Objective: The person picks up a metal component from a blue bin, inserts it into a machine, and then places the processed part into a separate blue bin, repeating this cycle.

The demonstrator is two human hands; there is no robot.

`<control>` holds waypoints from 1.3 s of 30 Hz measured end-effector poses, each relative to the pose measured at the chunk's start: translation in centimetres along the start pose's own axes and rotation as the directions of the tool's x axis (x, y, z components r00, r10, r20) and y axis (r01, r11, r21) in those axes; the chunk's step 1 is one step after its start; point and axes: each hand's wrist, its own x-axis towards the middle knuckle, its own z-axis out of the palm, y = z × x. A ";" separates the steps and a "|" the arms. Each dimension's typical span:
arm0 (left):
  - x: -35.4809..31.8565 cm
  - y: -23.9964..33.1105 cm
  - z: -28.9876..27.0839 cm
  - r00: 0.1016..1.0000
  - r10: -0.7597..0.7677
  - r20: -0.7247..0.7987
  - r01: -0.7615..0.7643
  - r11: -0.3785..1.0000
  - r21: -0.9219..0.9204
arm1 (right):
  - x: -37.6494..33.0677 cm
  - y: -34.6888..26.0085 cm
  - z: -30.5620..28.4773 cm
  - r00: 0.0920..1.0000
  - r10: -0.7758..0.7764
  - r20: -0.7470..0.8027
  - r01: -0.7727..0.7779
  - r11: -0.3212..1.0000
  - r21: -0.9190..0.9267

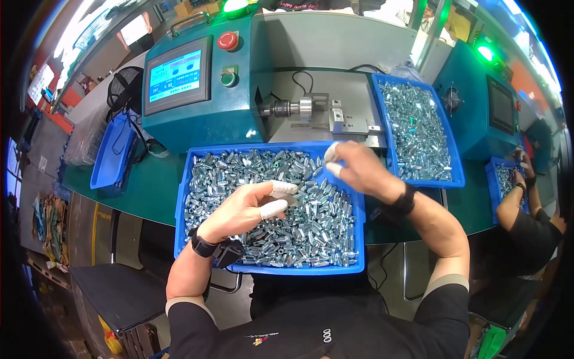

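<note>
My left hand (239, 209) closest in, white-capped fingers pinched on a small dark piece I can't make out, over the blue tray (181, 206) of shiny stubby metal fittings (311, 230) lying every which way, right hand (359, 169) curled at the tray's far rim, grip unclear to me

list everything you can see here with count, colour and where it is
front bin: 1, blue, near table edge, full of metal parts
metal parts: too many to count, silver, in the bins
right bin: 1, blue, beside the machine, full
side bin: 1, blue, far left
machine: 1, teal, behind front bin, with screen
red button: 1, top of machine
second machine: 1, teal, far right
co-worker: 1, dark shirt, right edge
left hand: white finger cots, over front bin
right hand: white finger cots, at bin's far edge
</note>
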 end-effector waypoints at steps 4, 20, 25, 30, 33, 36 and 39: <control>-0.2 0.0 0.1 1.000 -0.024 -0.005 0.024 0.999 -0.020 | 2.8 0.6 -3.5 0.965 0.222 -0.141 -0.161 0.923 0.349; -0.3 0.4 0.1 0.999 -0.034 -0.007 0.034 0.998 0.043 | 7.2 6.0 -5.0 0.966 0.196 -0.170 -0.179 0.978 0.111; -0.3 0.4 0.0 1.000 -0.027 -0.008 0.028 1.000 0.005 | 7.0 5.9 -5.3 0.985 -0.005 -0.170 -0.020 0.989 -0.144; -0.3 0.1 -0.2 1.000 -0.015 -0.010 0.015 0.999 -0.043 | 5.4 5.3 -4.0 0.946 -0.209 -0.248 0.118 0.934 -0.337; -0.4 0.2 -0.2 1.000 -0.011 -0.004 0.011 1.000 -0.020 | 4.6 5.5 -3.6 0.973 -0.061 -0.223 -0.003 0.961 -0.277; -0.3 0.1 0.0 1.000 0.011 0.000 -0.011 1.000 0.020 | 3.8 5.4 -2.9 0.958 0.149 -0.246 -0.161 0.987 -0.030; -0.1 -0.3 0.0 1.000 0.005 0.006 -0.005 1.000 -0.016 | 3.4 5.2 -2.1 0.878 0.420 -0.230 -0.304 0.860 0.410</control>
